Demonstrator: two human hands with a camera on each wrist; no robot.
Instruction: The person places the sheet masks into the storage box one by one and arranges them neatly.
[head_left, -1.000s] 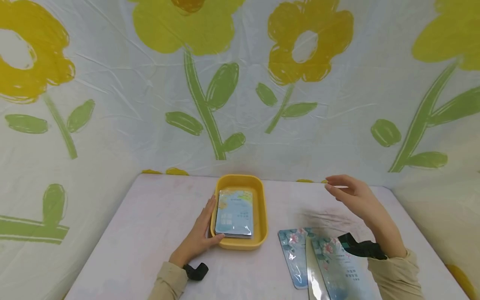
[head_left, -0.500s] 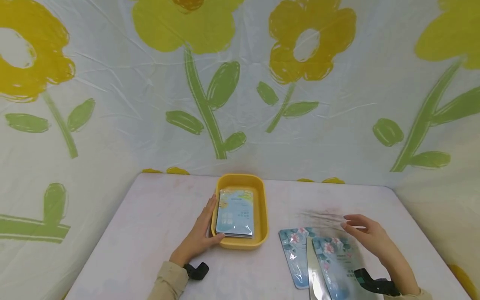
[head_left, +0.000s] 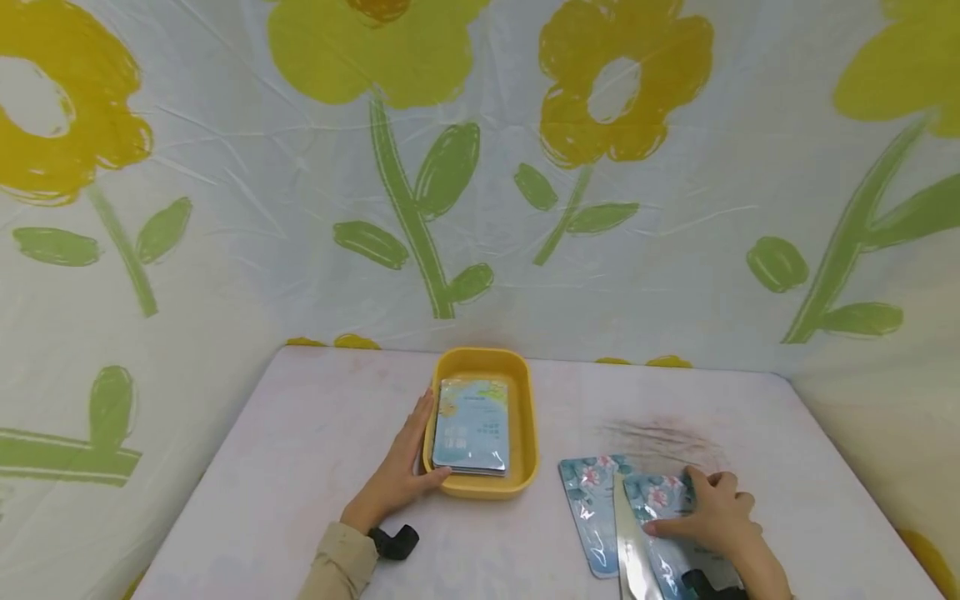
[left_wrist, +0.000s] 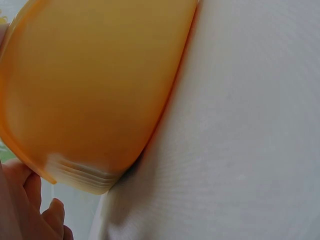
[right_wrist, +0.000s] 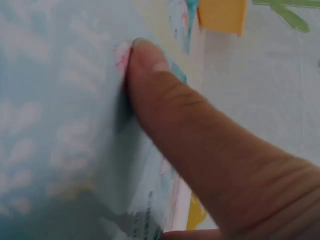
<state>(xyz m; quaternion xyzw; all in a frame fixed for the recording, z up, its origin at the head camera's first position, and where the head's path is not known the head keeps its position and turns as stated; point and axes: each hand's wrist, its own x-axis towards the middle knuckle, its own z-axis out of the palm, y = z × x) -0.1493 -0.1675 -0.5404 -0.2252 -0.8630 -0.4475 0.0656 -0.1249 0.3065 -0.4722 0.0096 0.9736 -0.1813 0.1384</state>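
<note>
My left hand (head_left: 397, 473) rests against the left side of a yellow plastic tray (head_left: 532, 442), fingers lying along its wall and thumb at the near rim. Inside lies a stack of light blue sachets (head_left: 471, 425). To the right, my right hand (head_left: 716, 517) grips a blue sachet with pink flowers (head_left: 656, 500), the rightmost on the table. Its thumb (right_wrist: 175, 105) presses the sachet's face near the left edge, while the fingers bend at the far right edge. Beside it are a silvery sachet (head_left: 633, 554) and another flowered sachet (head_left: 591, 508).
The pale tabletop (head_left: 300, 467) is walled at the back and sides by a white cloth (head_left: 300, 167) printed with yellow flowers. A dark smudged patch (head_left: 660, 437) marks the tabletop behind the loose sachets.
My right hand has come down and leftward from the air onto the rightmost flowered sachet, and its thumb now presses it. My left hand and the tray have stayed in place.
</note>
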